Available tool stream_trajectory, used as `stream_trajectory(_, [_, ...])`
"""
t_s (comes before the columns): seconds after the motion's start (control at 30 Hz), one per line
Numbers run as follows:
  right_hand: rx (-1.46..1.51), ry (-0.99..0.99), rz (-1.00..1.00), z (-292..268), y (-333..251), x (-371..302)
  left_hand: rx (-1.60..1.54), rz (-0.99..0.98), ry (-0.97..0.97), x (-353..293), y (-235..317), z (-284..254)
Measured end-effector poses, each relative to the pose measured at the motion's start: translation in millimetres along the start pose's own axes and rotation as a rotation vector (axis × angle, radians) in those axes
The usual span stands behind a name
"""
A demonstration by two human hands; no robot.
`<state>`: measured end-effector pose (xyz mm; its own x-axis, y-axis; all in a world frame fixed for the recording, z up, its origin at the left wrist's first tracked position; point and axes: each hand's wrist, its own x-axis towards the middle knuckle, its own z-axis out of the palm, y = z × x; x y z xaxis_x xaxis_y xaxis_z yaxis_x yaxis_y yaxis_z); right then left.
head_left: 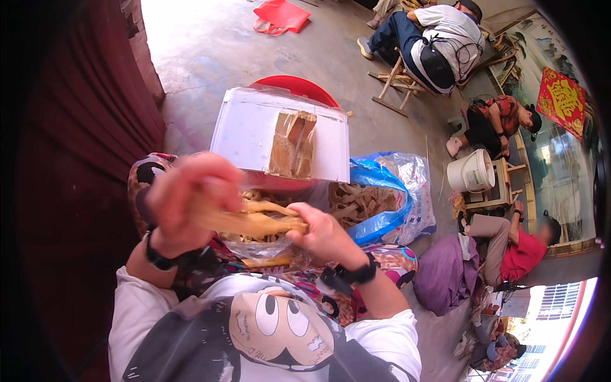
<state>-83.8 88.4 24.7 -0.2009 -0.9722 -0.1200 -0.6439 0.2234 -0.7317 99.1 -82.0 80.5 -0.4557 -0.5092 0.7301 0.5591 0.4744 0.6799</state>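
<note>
My right hand is closed on one end of a bundle of soft, tan strips, its thumb pressed on top. The bundle stretches leftward to my left hand, which is smeared by motion; its fingers look curled round the other end. I cannot make out what the strips are made of. Below my hands, more tan pieces lie in a clear plastic bag on my lap. Just beyond them, a white board carries a brown block wrapped in tape.
A red basin shows behind the board. Right of it stands a blue-and-clear plastic bag of tan strips. A red bag lies on the floor. Several people sit along the right, near a white bucket and a purple sack.
</note>
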Motion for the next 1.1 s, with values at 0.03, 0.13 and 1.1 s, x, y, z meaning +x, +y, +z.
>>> stream_trajectory(0.03, [-0.018,0.065,0.042,3,37,0,-0.142,-0.042,0.179,5,12,-5])
stream_trajectory(0.13, [-0.581,0.149,0.085,-30,140,-15,-0.644,0.033,0.191,29,53,-54])
stream_trajectory(1.1, [-0.746,0.895,-0.078,-153,66,-52,0.591,-0.441,-0.394,9,-48,1])
